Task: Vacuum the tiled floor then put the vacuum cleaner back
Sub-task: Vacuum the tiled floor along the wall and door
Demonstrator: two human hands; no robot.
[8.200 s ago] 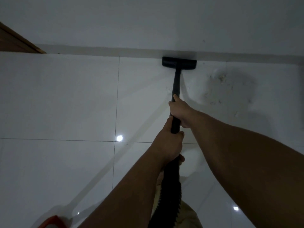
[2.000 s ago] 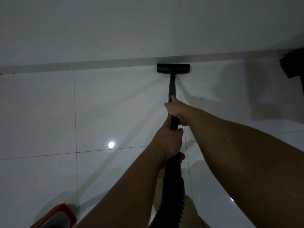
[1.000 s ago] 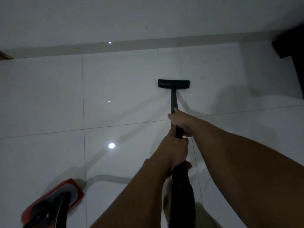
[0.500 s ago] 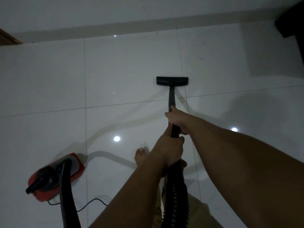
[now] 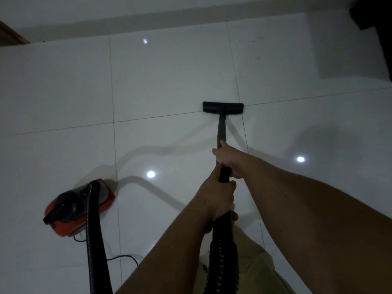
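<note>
The black floor nozzle (image 5: pixel 222 107) lies flat on the glossy white tiled floor (image 5: pixel 165 77), on a grout line well short of the far wall. Its dark wand (image 5: pixel 221 129) runs back to me. My right hand (image 5: pixel 230 160) grips the wand higher up, thumb along it. My left hand (image 5: pixel 218 198) grips the wand just behind, where the ribbed black hose (image 5: pixel 222 255) begins. The red and black vacuum body (image 5: pixel 78 205) sits on the floor at lower left, its hose (image 5: pixel 93 240) arching down out of the frame.
A thin black power cord (image 5: pixel 121 257) trails on the tiles beside the vacuum body. A dark object (image 5: pixel 375 22) stands at the top right corner. A brown wooden edge (image 5: pixel 12 35) shows at the top left. The skirting (image 5: pixel 169 15) runs along the far wall.
The nozzle has been drawn back from the wall across about one tile. The view has backed away, so the vacuum body and its cord have come fully into sight at lower left.
</note>
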